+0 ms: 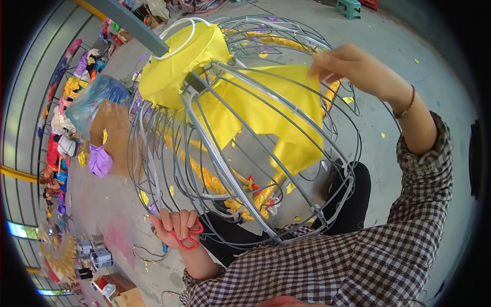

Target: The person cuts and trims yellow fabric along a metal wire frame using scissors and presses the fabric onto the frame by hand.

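Note:
A rounded cage of grey metal rods point(243, 115) stands in front of me, its top wrapped in yellow fabric point(217, 43). Yellow cloth point(286, 97) spreads among the rods on the right side, its lower edge ragged. My right hand point(348, 66) pinches that cloth at its upper right corner, beside the outer rods. At the cage's lower left, my left hand point(179, 227) is closed round the red handles of a pair of scissors point(190, 239); the blades are hidden.
A grey post point(135, 28) meets the cage top. Beyond the cage's left side are a brown cardboard box point(110, 135), a purple cloth piece point(100, 160) and colourful heaped materials point(64, 128). Yellow scraps lie on the floor. A green stool point(349, 8) stands far off at the top.

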